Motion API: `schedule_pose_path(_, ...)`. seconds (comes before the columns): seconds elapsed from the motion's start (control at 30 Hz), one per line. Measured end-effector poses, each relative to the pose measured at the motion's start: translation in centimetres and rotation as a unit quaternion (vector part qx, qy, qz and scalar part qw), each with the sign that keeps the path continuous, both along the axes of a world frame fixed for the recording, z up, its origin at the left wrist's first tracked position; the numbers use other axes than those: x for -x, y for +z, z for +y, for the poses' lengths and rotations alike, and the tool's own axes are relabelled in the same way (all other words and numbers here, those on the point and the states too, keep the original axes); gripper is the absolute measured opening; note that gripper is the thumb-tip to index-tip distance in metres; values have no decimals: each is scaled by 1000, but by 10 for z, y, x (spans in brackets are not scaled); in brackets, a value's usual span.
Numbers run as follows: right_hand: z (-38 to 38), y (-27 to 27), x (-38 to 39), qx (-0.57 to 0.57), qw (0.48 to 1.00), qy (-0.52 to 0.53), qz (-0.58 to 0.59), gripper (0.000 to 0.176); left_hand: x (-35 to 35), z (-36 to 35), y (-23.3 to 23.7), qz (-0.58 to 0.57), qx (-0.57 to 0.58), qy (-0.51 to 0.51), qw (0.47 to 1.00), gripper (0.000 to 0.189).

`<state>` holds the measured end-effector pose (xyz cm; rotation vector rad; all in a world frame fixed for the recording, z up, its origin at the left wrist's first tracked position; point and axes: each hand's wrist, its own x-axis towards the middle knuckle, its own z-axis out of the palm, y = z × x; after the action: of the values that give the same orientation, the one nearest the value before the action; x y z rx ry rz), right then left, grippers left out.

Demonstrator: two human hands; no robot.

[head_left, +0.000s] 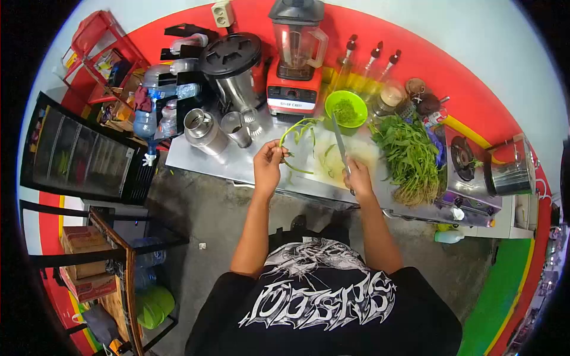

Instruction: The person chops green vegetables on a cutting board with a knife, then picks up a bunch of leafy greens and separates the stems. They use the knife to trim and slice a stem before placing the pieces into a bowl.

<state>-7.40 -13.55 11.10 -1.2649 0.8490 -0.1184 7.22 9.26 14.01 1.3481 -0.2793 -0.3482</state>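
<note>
Pinched in my left hand [270, 161] is a long green leafy-vegetable stem [283, 135], which curves up and to the right above the table. My right hand [358, 178] is wrapped round the handle of a knife [339, 139], its blade pointing away from me. Beneath the blade lies a pale cutting board [356, 153] with a few green scraps on it. Just beyond the knife tip stands a lime-green bowl [362, 121] holding small green pieces. To the right of my right hand rests a large bunch of leafy greens [407, 151], roots towards me.
A red blender [292, 92] stands at the back of the metal table [196, 155]. Metal canisters and cups [205, 130] sit at the left. A gas stove [469, 178] with a pot [510, 175] is at the right. Bottles with pourers [371, 62] line the wall.
</note>
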Motion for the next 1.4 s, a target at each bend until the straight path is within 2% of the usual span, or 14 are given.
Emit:
schedule_pose_path(0.1, 5, 29, 9, 20, 998, -16, -63, 28, 3, -17, -4, -4, 2, -24, 1000, 23)
schedule_pose_path(0.17, 8, 37, 14, 64, 986, -1, -156, 28, 7, -28, -4, -1, -7, -39, 999, 23)
schedule_pose_path(0.23, 12, 50, 20, 98, 983, 11, -154, 32, 10, -39, -3, 25, 13, -63, 998, 21)
schedule_pose_path(0.3, 14, 56, 26, 68, 968, 91, -223, 35, 13, -48, -3, 18, 23, -89, 996, 21)
schedule_pose_path(0.5, 23, 69, 31, 58, 974, 99, -198, 41, 26, -65, -1, 3, 33, -164, 986, 19)
schedule_pose_path(0.77, 19, 79, 44, 160, 961, 74, -211, 42, 44, -87, 10, -27, 63, -201, 977, 15)
schedule_pose_path(0.87, 20, 84, 49, 319, 929, 78, -172, 43, 48, -90, 15, -23, 64, -147, 987, 11)
schedule_pose_path(1.0, 19, 99, 51, 409, 892, 107, -159, 46, 45, -94, 0, -15, 53, -128, 990, 15)
schedule_pose_path(1.07, 18, 99, 48, 384, 904, 115, -152, 47, 44, -96, -10, -15, 51, -138, 989, 15)
schedule_pose_path(1.17, 16, 95, 40, 353, 916, 136, -134, 50, 50, -97, -2, -9, 51, -142, 989, 14)
schedule_pose_path(1.23, 15, 87, 34, 278, 937, 142, -156, 50, 50, -96, -1, -8, 45, -170, 984, 15)
schedule_pose_path(1.27, 8, 60, 28, 223, 939, 143, -217, 54, 49, -96, -7, 28, 51, -175, 983, 15)
schedule_pose_path(1.4, 13, 75, 23, 214, 940, 162, -211, 59, 46, -89, 8, 45, 51, -185, 980, 16)
